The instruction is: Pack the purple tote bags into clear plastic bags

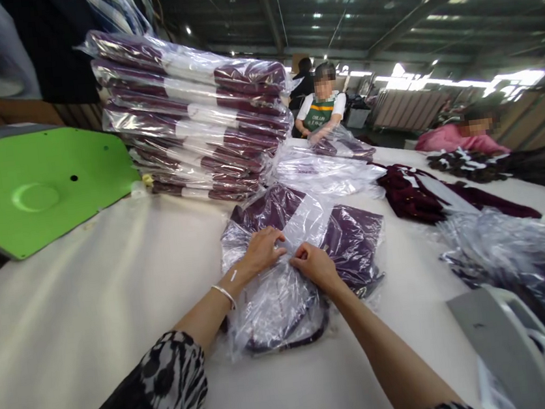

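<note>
A hand could pass over the table (138, 279) left of centre and at bottom centre. A wrapped bundle (306, 220) fills mid-frame; a bagged stack (199, 121) blocks upper left of centre, a green panel (48, 184) the left edge, a grey device (506, 335) the lower right.

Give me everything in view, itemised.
Bagged garment: one, purple, table centre
Stack of bagged garments: one, maroon and white, centre left
Panel: one, green, left
Plastic bags: several, clear, beyond bagged garment
Loose garments: count unclear, maroon, right
Pile: one, brown and white, far right
Bag heap: one, clear over dark, right edge
Device: one, grey, lower right
Hanging clothes: several, mixed, upper left
Table: one, off-white, underneath
Co-workers: at least two, green apron and pink top, across table
Left hand: one, black-white sleeve, on bagged garment
Right hand: one, black-white sleeve, on bagged garment
</note>
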`<state>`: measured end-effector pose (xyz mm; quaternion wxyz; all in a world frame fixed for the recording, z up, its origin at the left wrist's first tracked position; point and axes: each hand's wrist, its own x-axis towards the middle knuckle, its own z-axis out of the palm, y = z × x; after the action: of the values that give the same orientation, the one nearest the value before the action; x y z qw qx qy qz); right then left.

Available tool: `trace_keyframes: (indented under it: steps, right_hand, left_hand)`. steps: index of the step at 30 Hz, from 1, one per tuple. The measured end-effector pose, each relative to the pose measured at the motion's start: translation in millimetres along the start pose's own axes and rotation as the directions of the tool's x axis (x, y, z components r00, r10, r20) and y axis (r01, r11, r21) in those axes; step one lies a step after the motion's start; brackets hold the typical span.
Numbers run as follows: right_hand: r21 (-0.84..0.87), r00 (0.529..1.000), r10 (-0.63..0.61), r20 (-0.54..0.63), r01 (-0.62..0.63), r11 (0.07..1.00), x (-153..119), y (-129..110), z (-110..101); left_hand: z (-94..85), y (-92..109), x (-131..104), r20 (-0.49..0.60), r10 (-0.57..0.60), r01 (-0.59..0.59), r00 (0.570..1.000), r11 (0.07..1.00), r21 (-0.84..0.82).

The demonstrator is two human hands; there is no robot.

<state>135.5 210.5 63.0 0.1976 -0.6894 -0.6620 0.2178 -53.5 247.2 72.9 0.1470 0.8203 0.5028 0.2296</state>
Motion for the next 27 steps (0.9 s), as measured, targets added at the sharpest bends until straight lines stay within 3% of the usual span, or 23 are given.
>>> trace_keyframes:
  steps: [3, 7, 9, 12, 15, 18, 20, 22, 25, 27]
  right_hand:
    - [0.015, 1.000, 0.007, 0.003, -0.007, 1.000, 4, 2, 1]
    - [0.047, 1.000, 0.014, 0.007, -0.015, 0.999, 10, 6, 3]
    - [0.062, 1.000, 0.018, 0.001, -0.018, 0.998, 12, 5, 3]
    - [0.094, 1.000, 0.007, -0.024, -0.004, 0.996, 12, -2, 0]
    - [0.163, 0.997, -0.039, -0.063, 0.049, 0.985, -3, -11, -17]
    - [0.254, 0.978, -0.088, -0.189, 0.135, 0.958, -46, 0, -60]
    - [0.264, 0.940, -0.115, -0.322, 0.206, 0.942, -94, 27, -102]
    - [0.227, 0.892, -0.080, -0.444, 0.199, 0.953, -152, 65, -147]
    - [0.190, 0.818, 0.134, -0.559, -0.031, 0.981, -237, 130, -206]
    - [0.180, 0.752, 0.280, -0.597, -0.215, 0.960, -278, 170, -230]
  left_hand:
    - [-9.6, 7, -22, -0.121, 0.149, -0.144, 0.981, 0.988, 0.052]
    - [-6.6, 15, -55, 0.098, 0.333, -0.345, 0.938, 0.925, 0.162]
    - [1.9, 17, -65, 0.161, 0.313, -0.343, 0.936, 0.914, 0.218]
    - [13.1, 17, -70, 0.151, 0.267, -0.299, 0.952, 0.918, 0.262]
    - [15.2, 17, -69, 0.143, 0.255, -0.284, 0.956, 0.927, 0.245]
    - [13.2, 15, -68, 0.148, 0.263, -0.289, 0.953, 0.937, 0.194]
    - [13.5, 13, -69, 0.158, 0.258, -0.284, 0.953, 0.943, 0.173]
    - [16.0, 7, -69, 0.163, 0.244, -0.271, 0.956, 0.948, 0.168]
    - [24.1, -6, -63, 0.137, 0.258, -0.276, 0.957, 0.951, 0.138]
    - [29.8, -14, -57, 0.121, 0.288, -0.303, 0.950, 0.944, 0.128]
